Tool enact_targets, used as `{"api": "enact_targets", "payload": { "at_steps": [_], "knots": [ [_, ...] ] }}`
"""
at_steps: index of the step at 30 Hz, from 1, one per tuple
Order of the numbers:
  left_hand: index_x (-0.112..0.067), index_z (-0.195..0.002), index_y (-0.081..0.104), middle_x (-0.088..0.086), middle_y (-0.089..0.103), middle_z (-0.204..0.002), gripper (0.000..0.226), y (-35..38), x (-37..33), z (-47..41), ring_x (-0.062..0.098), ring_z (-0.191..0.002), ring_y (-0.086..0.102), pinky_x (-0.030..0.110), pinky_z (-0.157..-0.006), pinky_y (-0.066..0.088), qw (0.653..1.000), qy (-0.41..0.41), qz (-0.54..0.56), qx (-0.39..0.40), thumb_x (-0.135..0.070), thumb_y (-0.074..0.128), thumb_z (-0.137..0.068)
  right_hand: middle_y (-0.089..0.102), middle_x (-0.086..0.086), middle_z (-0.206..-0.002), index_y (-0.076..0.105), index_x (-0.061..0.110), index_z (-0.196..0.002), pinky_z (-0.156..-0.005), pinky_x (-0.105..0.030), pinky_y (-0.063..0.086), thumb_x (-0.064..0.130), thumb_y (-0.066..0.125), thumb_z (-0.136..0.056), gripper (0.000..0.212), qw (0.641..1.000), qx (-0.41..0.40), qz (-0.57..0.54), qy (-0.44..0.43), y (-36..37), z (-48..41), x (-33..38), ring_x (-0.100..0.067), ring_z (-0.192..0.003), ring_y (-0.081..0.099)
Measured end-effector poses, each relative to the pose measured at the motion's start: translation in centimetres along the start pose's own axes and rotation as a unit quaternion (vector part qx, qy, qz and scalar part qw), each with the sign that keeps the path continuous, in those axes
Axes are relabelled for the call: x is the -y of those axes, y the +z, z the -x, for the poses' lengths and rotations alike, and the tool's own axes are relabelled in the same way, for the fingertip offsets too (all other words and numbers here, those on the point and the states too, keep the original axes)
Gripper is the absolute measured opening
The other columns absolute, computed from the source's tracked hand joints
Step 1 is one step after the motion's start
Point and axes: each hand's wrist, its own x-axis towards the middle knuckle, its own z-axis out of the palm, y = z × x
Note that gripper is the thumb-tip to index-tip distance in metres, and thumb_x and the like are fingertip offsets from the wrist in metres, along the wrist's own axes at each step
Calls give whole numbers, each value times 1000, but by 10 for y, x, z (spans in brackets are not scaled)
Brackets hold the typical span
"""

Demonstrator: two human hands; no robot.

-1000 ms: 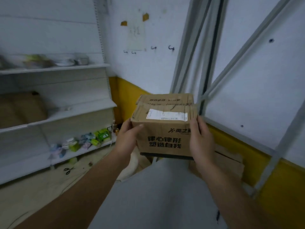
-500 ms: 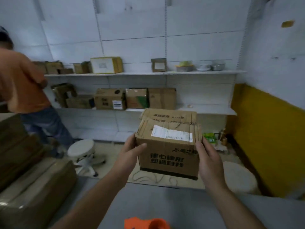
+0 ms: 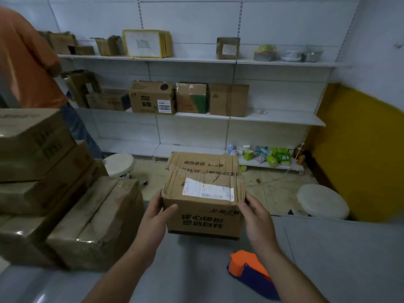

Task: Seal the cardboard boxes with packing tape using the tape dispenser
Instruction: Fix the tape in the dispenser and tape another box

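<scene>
One cardboard box (image 3: 203,215) is in play, with one white shipping label (image 3: 207,190) on its top flaps. Two hands are on it. The left hand (image 3: 155,219) grips the left side, thumb laid across the printed front face. The right hand (image 3: 258,221) clasps the right side, thumb at the front corner. The box sits between the two palms, over the far edge of the grey worktop (image 3: 338,259); I cannot tell whether its base touches.

One orange and blue tape dispenser (image 3: 244,267) lies on the worktop, untouched, partly hidden under the right forearm. At least four taped cartons (image 3: 94,219) are stacked on the left. Two white round stools (image 3: 119,164) (image 3: 322,201) stand on the floor. One person in an orange shirt (image 3: 24,62) stands far left.
</scene>
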Motion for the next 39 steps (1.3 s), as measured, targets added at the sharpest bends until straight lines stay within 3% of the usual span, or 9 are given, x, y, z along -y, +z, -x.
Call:
{"api": "enact_targets", "payload": {
  "at_steps": [5, 11, 15, 19, 23, 30, 34, 36, 39],
  "knots": [
    [-36, -144, 41, -24, 57, -114, 53, -12, 20, -2, -8, -96, 49, 17, -74, 37, 1000, -21, 6, -19, -14, 53, -97, 65, 27, -109, 59, 44, -116, -81, -12, 44, 19, 51, -99, 32, 999, 27, 26, 12, 11, -4, -16, 13, -103, 57],
    [-30, -148, 34, -5, 49, -141, 57, -20, 37, -2, 17, -129, 44, 37, -101, 36, 992, -94, -79, -20, -27, 57, -96, 57, 15, -131, 52, 29, -137, -100, -26, 43, 33, 50, -98, 39, 987, 73, 130, 65, 4, -17, -43, -5, -121, 52],
    [-21, -151, 29, 0, 32, -156, 66, -18, 37, -5, 15, -142, 29, 40, -115, 30, 951, 60, -278, -121, -31, 61, -94, 64, 12, -109, 65, 25, -110, -78, -18, 45, 33, 59, -93, 20, 977, 3, 210, 34, -28, 1, -58, -8, -104, 60],
    [-19, -138, 52, -1, 45, -146, 44, 8, 41, -10, 10, -137, 34, 39, -116, 29, 855, 251, -452, -28, -30, 59, -96, 60, 11, -81, 57, 26, -78, -66, -28, 47, 49, 63, -84, 24, 918, 20, 396, -5, -64, 23, -89, -8, -78, 57],
    [-25, -144, 45, -2, 37, -154, 47, 28, 50, -31, 17, -145, 24, 31, -114, 4, 805, 244, -540, 21, -41, 45, -100, 53, 10, -79, 54, 26, -76, -63, -28, 42, 63, 63, -77, 38, 858, 87, 506, -20, -73, 28, -110, -11, -77, 52],
    [-24, -141, 49, -3, 45, -149, 52, 28, 74, -38, 16, -143, 30, 39, -119, 15, 781, 248, -573, 10, -49, 30, -99, 46, 8, -69, 43, 25, -74, -53, -27, 27, 72, 64, -65, 53, 840, 84, 536, 1, -79, 30, -118, -17, -68, 48],
    [-25, -141, 48, -3, 45, -149, 54, 28, 73, -38, 16, -143, 30, 40, -119, 16, 782, 242, -574, 9, -51, 27, -98, 64, 3, -98, 54, 22, -100, -80, -31, 44, 73, 58, -69, 60, 781, 146, 607, 10, -86, 36, -127, -23, -95, 60],
    [-25, -141, 48, -4, 44, -149, 56, 29, 72, -38, 16, -143, 29, 39, -119, 15, 785, 234, -573, 9, -53, 26, -97, 63, 3, -111, 52, 21, -108, -92, -31, 38, 68, 54, -77, 55, 751, 170, 638, -2, -86, 39, -129, -25, -106, 55],
    [-24, -141, 49, -3, 45, -149, 59, 30, 71, -36, 16, -143, 30, 41, -119, 17, 787, 237, -570, 8, -54, 23, -96, 63, 0, -116, 50, 19, -119, -92, -29, 36, 58, 51, -87, 50, 737, 170, 654, -7, -87, 41, -125, -28, -113, 52]
  ]
}}
